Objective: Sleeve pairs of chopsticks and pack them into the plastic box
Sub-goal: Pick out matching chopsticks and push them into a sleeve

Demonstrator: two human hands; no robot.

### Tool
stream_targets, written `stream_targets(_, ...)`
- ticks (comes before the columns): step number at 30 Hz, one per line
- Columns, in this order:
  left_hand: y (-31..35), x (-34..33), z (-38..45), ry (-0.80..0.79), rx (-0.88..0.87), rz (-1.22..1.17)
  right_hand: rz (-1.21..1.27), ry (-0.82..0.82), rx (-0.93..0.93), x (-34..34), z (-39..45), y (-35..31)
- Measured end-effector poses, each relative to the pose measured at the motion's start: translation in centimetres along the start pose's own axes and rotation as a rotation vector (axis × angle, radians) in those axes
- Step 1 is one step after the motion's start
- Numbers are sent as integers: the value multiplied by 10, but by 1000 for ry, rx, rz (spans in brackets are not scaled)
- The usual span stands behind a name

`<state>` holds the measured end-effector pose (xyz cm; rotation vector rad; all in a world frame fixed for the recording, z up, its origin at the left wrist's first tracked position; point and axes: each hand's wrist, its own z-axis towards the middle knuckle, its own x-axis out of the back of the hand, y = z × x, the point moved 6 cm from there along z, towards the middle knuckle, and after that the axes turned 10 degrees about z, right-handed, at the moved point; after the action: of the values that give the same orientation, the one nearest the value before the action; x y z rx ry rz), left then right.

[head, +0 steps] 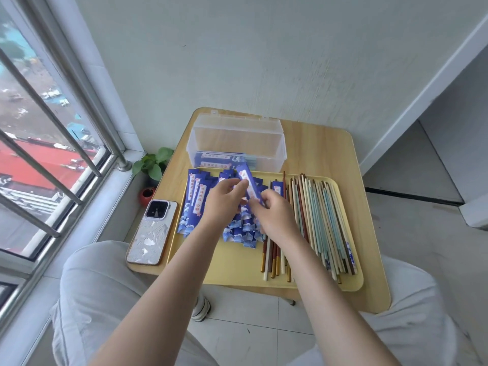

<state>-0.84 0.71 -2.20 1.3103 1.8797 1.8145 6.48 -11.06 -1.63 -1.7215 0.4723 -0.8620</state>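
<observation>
Blue patterned paper sleeve [247,184] pinched by left hand [224,202] and right hand [274,215] above yellow tray [353,282], loose chopsticks [319,223] laid beside, clear plastic box [236,143] set behind

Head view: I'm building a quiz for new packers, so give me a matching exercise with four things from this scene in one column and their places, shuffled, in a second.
Things:
1. phone
2. plastic box
3. loose chopsticks
4. lifted sleeve

Places:
A. right half of the yellow tray
B. between the left hand and right hand
C. on the table, left of the tray
D. behind the tray, near the wall

Pairs: 1-C, 2-D, 3-A, 4-B
</observation>
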Motion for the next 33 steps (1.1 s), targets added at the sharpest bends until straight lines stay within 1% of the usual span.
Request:
stream_targets(1, 2, -6, -1, -24, 35, -74, -20, -38, 13, -2, -5, 0)
stream_targets(3, 2, -16, -3, -1, 83, -62, -91, -119, 33, -3, -14, -4)
stream_targets(6, -3, -30, -6, 43, 179, -52, -109, -218, -32, 13, -23, -4)
stream_targets(7, -4, -33, -8, 34, 214, -70, -104, -217, -62, 24, -24, 0)
stream_targets(8, -3, -38, -11, 11, 241, -119, -103, -178, -90, 39, -25, 5)
stream_targets(9, -1, -42, -15, -17, 265, -199, -119, -101, -111, 55, -24, 11)
stream_targets(11, 1, -50, -21, -84, 322, -364, -250, 100, -143, 87, -21, 26)
stream_targets(12, 3, -54, -23, -117, 342, -394, -349, 188, -174, 101, -19, 35)
stream_targets(14, 4, -63, -26, -155, 373, -364, -501, 284, -264, 118, -18, 57)
stream_targets(16, 5, -73, -31, -186, 421, -316, -548, 298, -327, 119, -17, 75)
stream_targets(19, 8, -87, -36, -242, 458, -311, -540, 340, -335, 116, -15, 84)
stream_targets(26, -4, -96, -41, -270, 472, -267, -496, 354, -369, 108, -12, 89)
stream_targets(29, -3, -96, -42, -280, 445, -245, -522, 378, -348, 107, -14, 85)
stream_targets(33, -2, -96, -41, -294, 390, -181, -536, 362, -320, 103, -13, 82)
